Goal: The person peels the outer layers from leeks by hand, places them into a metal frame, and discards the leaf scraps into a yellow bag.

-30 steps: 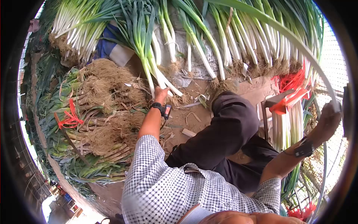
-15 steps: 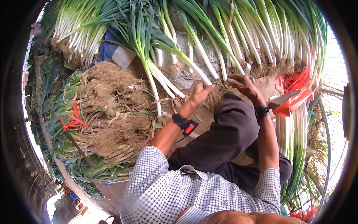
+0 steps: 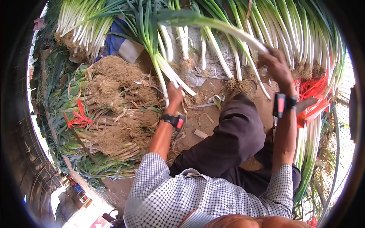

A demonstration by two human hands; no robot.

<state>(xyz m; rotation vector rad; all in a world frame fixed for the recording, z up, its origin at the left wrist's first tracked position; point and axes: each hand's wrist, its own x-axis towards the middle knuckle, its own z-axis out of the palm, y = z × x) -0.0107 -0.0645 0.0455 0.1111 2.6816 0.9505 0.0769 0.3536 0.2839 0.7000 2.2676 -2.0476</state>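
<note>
My right hand [image 3: 276, 65], raised at the right, is closed around the white root end of a leek [image 3: 228, 29]. That leek reaches up and leftward, its green leaf end blurred over the other leeks. Left of my knee, my left hand [image 3: 175, 95] has its fingers closed at the white ends of a few leeks [image 3: 164, 62]; it covers the end of the middle stalk. Between my hands, several loose white-stemmed leeks [image 3: 218, 53] lie with their roots toward me.
A thick row of leeks [image 3: 289, 34] spans the upper right, and another pile [image 3: 81, 28] the upper left. Leeks with brown matted roots [image 3: 121, 129] lie at left with red ties [image 3: 79, 117]. Red plastic strips [image 3: 313, 87] and a leek bundle [image 3: 310, 144] are at right.
My right hand has risen to the right with a leek, which has swung up off the others. My left hand has moved left and closed at the leek ends there.
</note>
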